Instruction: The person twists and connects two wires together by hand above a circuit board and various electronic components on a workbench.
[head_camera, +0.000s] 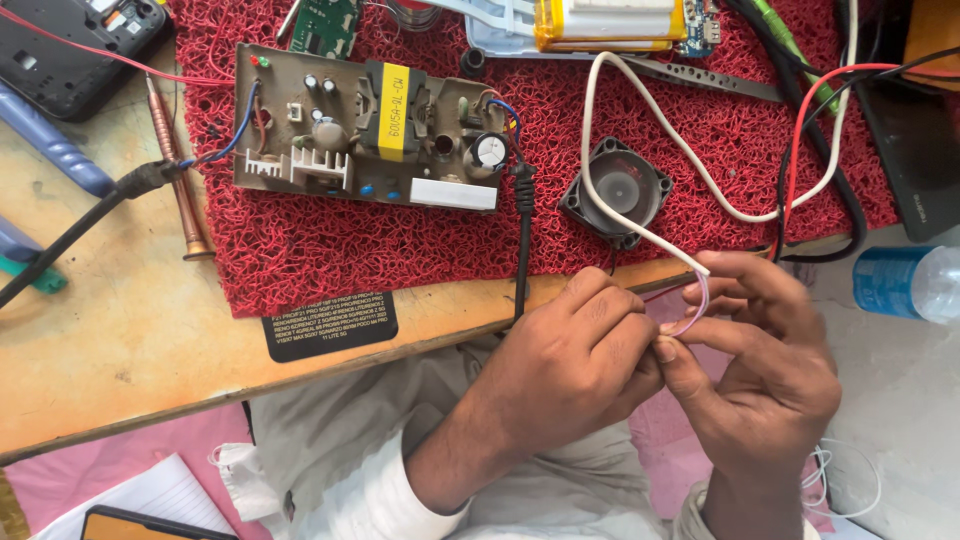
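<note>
Pinching the stripped end of a white cable (640, 110), both hands meet at the near edge of the wooden workbench (120, 330), over the person's lap. The left hand (570, 355) lies knuckles up, fingers curled tight together, thumb and forefinger pressed against the thin inner wires (690, 318) where they leave the cable's sheath. The right hand (765, 365) faces it, wrist bent inward, forefinger arched over the top, thumb tip pressed to the same wires from the near side; the other fingers fold loosely beneath. From the hands the white cable runs far and loops across the red mesh mat (300, 250), passing over a small black fan (615, 190). Left of the fan on the mat sits a bare circuit board (370, 130). A copper-tipped soldering iron (178, 170) lies at the mat's left edge. A blue-labelled plastic bottle (905, 283) lies at right.
</note>
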